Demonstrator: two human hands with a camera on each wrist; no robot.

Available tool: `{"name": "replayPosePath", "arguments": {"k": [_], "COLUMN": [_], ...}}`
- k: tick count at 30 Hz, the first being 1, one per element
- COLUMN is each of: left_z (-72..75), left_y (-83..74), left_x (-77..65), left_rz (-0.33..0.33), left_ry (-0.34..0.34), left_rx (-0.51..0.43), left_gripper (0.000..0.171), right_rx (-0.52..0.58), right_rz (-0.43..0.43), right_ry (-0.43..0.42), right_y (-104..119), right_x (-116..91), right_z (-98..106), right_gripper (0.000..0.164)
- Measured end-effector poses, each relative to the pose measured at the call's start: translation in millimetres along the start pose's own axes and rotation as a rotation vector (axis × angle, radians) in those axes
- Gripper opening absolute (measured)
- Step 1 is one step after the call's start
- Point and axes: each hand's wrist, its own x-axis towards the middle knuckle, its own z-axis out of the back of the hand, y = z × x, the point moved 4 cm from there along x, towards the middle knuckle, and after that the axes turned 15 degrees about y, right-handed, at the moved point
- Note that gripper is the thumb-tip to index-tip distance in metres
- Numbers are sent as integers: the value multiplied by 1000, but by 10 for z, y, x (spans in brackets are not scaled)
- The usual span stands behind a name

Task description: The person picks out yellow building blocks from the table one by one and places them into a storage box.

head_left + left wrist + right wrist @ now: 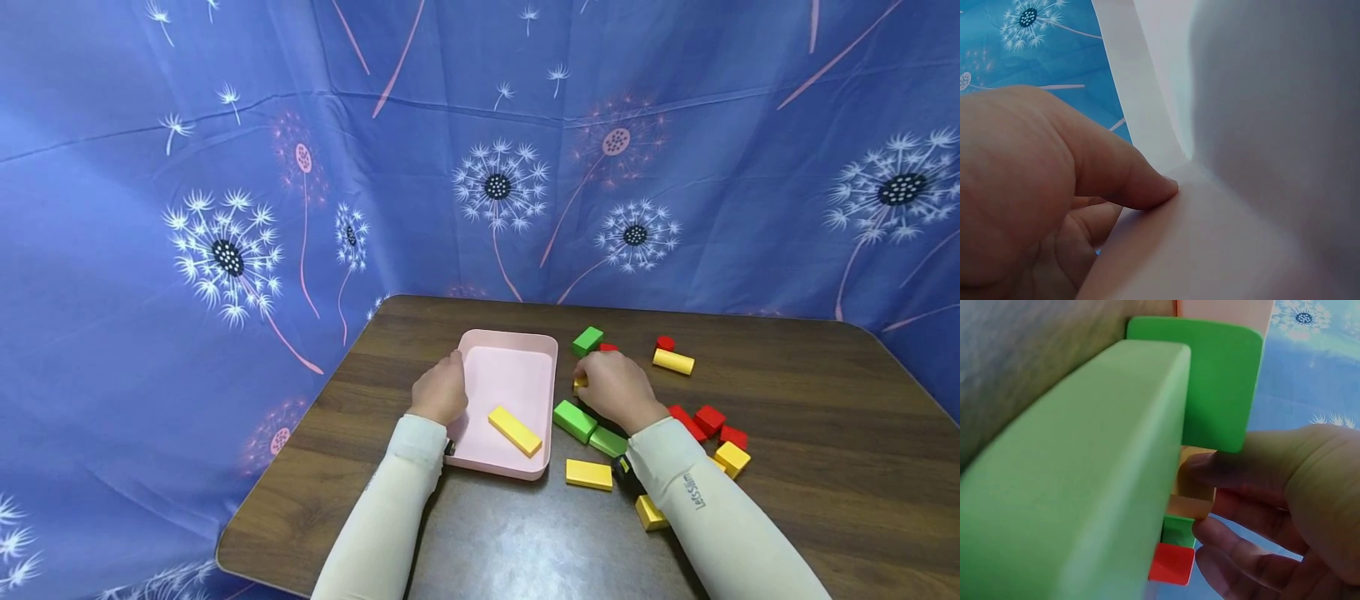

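Note:
A pink tray [513, 343] stands on the table with one long yellow block [515, 431] lying in it. My left hand [441, 388] grips the tray's left wall; in the left wrist view the thumb [1147, 186] presses on its inner side. To the right of the tray, my right hand [619, 388] pinches a yellow block [1196, 481] between thumb and fingers. Green blocks [575, 421] lie just in front of this hand, and they loom large in the right wrist view. Beyond its fingers are another green block [588, 342] and a red one [608, 347].
A yellow cylinder [673, 362] and a small red piece [665, 342] lie farther back. Red blocks [709, 419] and a yellow block [732, 458] sit right of the right forearm. A flat yellow block [588, 474] lies near the tray's front corner. Behind the table [810, 400] hangs a blue cloth [420, 208].

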Motion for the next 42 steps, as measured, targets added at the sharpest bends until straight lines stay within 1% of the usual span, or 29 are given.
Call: {"name": "replayPosePath", "arguments": {"k": [6,12,18,25,33,37,42], "left_z": [11,22,16,6,17,15,20], "left_y": [-10,-8,3,7,-10,-8,-5], "left_x": [-16,-22,-22,-10,-20,-21,-22], "left_rz": [-6,-8,-5,-4,0,-2,-3], "left_ry": [3,-7,-2,-1,13,9,1], "left_rx": [-4,-4,2,4,-4,-2,5], "left_gripper": [63,62,62,62,64,63,64], "right_rx": [5,1,-1,-5,-8,-9,-4], "right_rz": [0,7,0,-15,6,13,41], "right_ry": [-11,-70,-84,-147,-204,-234,-271], "right_y": [4,14,32,82,157,208,296], "right_x": [-14,-9,-15,-57,-90,-110,-148], "right_z": [18,59,86,162,232,277,336], "right_gripper": [18,17,17,17,18,18,19]}}
